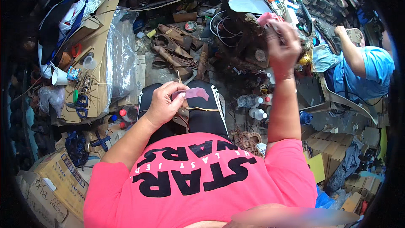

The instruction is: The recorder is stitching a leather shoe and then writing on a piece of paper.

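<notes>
Over my lap, my left hand [166, 102] is closed on a narrow pink-purple strip [196, 93], pinched between thumb and fingers with its free end pointing right. Under that hand, a brown strap-like piece [181, 118] with small holes lies between my thighs. Thin yellowish strands [204, 109] stretch across my lap beside it. My right hand [283, 50] is raised at the cluttered stand ahead on the right. It is blurred, with its fingers curled close to a bright pink piece [267, 18]; whether it grips that piece is unclear.
Brown leather pieces [175, 48] lie on the floor ahead. Plastic bottles [249, 101] stand right of my knees. A cardboard-topped surface [95, 76] on the left bears cups and blue-handled scissors [82, 106]. A person in a blue shirt [363, 74] sits at the right.
</notes>
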Tool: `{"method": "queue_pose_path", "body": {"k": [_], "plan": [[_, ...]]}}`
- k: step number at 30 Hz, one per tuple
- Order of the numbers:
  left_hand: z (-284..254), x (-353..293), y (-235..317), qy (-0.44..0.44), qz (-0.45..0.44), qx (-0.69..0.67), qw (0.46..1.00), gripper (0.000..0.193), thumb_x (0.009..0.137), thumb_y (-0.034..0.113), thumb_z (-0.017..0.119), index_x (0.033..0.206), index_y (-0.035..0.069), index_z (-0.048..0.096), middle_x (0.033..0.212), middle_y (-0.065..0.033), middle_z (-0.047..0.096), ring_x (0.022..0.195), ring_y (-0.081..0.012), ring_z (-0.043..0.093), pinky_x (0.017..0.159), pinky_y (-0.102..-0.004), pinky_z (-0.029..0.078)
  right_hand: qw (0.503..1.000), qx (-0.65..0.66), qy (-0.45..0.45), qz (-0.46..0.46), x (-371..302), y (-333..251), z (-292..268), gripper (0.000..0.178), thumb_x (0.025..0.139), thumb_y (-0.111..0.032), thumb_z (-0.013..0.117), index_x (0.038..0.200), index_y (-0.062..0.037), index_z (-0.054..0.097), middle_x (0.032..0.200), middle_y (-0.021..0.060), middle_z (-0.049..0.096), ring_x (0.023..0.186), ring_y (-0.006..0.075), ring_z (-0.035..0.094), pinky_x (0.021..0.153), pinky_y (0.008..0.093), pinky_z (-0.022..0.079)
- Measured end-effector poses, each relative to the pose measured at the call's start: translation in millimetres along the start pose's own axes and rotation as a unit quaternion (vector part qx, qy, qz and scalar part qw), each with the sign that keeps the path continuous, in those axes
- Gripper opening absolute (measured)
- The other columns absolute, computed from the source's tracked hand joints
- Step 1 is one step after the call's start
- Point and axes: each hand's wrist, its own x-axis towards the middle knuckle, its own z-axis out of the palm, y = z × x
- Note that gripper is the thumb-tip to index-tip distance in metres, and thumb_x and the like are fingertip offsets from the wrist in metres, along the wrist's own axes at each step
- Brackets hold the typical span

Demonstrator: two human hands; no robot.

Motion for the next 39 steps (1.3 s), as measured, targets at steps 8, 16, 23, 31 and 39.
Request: {"method": "queue_pose_path", "body": {"k": [8,16,23,31,39], "plan": [[-3.6,-4.5,-7.3,-0.001,-0.012,-0.012,1.000,0.015,0.079,0.000,0.060,0.093,0.001,0.065,0.085,-0.0107,0.064,0.077,-0.0198,0.062,0.071,-0.0284,0.048,0.983,-0.159,-0.064,0.069,93.2,103.2,-39.5,0.019,0.081,-0.030,0.066,0.091,-0.0152,0.073,0.088,0.0081,0.066,0.083,0.0236,0.063,0.075,0.0349,0.050],[-0.1,-2.3,-1.5,-0.019,-0.035,-0.003,0.999,0.014,0.079,0.000,0.060,0.091,0.001,0.066,0.085,-0.0099,0.064,0.076,-0.0198,0.060,0.071,-0.0283,0.047,0.780,-0.489,-0.383,0.078,146.1,135.5,35.0,0.025,0.078,-0.027,0.061,0.098,-0.0148,0.071,0.109,0.0094,0.066,0.107,0.0273,0.059,0.089,0.0428,0.046],[-4.3,-3.2,-14.6,0.019,0.001,-0.013,1.000,0.015,0.078,0.000,0.060,0.092,0.001,0.065,0.083,-0.0102,0.063,0.068,-0.0188,0.060,0.063,-0.0285,0.048,0.689,-0.481,-0.516,0.165,143.4,126.1,55.0,0.036,0.079,-0.016,0.056,0.114,-0.0122,0.065,0.126,0.0110,0.058,0.121,0.0266,0.049,0.101,0.0479,0.033],[-1.5,2.3,-11.5,-0.012,-0.039,-0.016,0.999,0.013,0.079,-0.001,0.061,0.090,0.002,0.066,0.085,-0.0085,0.064,0.073,-0.0175,0.059,0.068,-0.0272,0.047,0.728,-0.489,-0.445,0.180,138.7,139.8,58.0,0.031,0.082,-0.023,0.055,0.109,-0.0129,0.067,0.120,0.0086,0.061,0.118,0.0260,0.052,0.099,0.0469,0.035],[-2.1,3.5,-13.8,0.004,-0.003,-0.010,1.000,0.015,0.079,0.001,0.060,0.093,0.003,0.065,0.082,-0.0091,0.062,0.066,-0.0171,0.058,0.061,-0.0274,0.047,0.699,-0.538,-0.450,0.140,130.9,136.9,69.4,0.031,0.080,-0.023,0.059,0.108,-0.0132,0.068,0.116,0.0089,0.064,0.113,0.0256,0.055,0.099,0.0437,0.034]]}}
